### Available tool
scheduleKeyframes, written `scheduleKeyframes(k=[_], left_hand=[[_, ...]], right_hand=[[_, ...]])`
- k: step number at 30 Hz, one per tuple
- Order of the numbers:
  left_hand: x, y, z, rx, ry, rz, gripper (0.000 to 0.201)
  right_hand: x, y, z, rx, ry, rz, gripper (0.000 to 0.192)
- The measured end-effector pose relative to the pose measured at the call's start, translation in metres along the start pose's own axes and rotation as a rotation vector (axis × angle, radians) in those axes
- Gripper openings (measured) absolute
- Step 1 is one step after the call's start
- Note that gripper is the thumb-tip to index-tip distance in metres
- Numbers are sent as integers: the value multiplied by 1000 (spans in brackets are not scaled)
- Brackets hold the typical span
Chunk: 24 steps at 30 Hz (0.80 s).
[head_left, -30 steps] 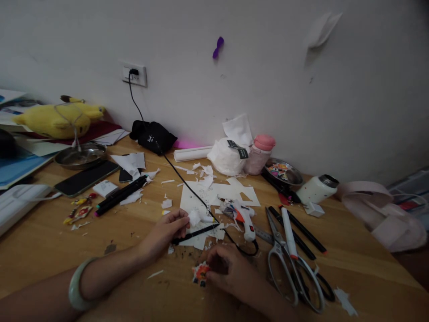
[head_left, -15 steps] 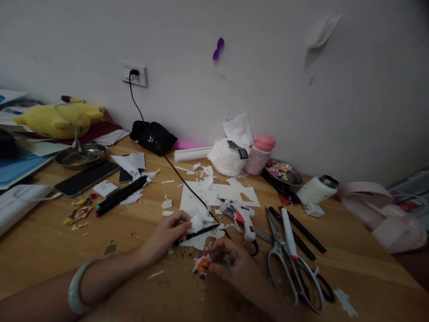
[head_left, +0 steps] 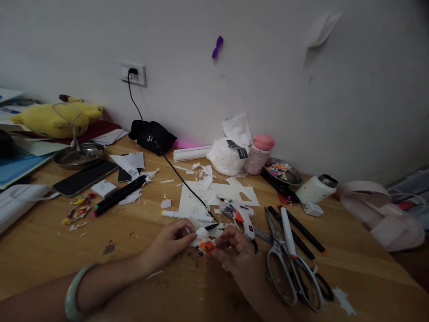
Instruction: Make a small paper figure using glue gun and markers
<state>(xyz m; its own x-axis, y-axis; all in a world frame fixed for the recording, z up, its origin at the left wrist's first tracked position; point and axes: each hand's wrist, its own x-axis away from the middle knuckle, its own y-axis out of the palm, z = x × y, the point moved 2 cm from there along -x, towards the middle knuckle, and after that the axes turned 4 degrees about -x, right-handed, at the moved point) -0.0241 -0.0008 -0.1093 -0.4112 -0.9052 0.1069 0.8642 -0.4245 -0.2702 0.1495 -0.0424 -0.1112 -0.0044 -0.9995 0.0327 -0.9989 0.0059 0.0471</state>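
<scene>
Both hands have come together since a second ago: the right hand (head_left: 236, 248) lifted the little orange cutout (head_left: 207, 246) off the bench (head_left: 50, 250), and the left hand (head_left: 174, 239) let go of the black pen to pinch a white paper scrap (head_left: 202, 233) right against it, so it looks like the two bits are being joined. Fingertips on both are closed on their pieces, wrists low, forearms angled inward. Just beyond the cutout sits the glue gun (head_left: 246, 219), with scissors (head_left: 284, 264) to its right.
</scene>
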Motion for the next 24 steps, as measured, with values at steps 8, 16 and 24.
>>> scheduleKeyframes(k=[8,16,24], left_hand=[[-1,1,1,10,25,0,19],[2,0,1,15,10,-32,19],[4,5,9,103,-49,-76,21]], right_hand=[[1,3,9,-22,-30,-4,29],[1,2,5,77,-48,27,25],[2,2,6,219,-110,122,23]])
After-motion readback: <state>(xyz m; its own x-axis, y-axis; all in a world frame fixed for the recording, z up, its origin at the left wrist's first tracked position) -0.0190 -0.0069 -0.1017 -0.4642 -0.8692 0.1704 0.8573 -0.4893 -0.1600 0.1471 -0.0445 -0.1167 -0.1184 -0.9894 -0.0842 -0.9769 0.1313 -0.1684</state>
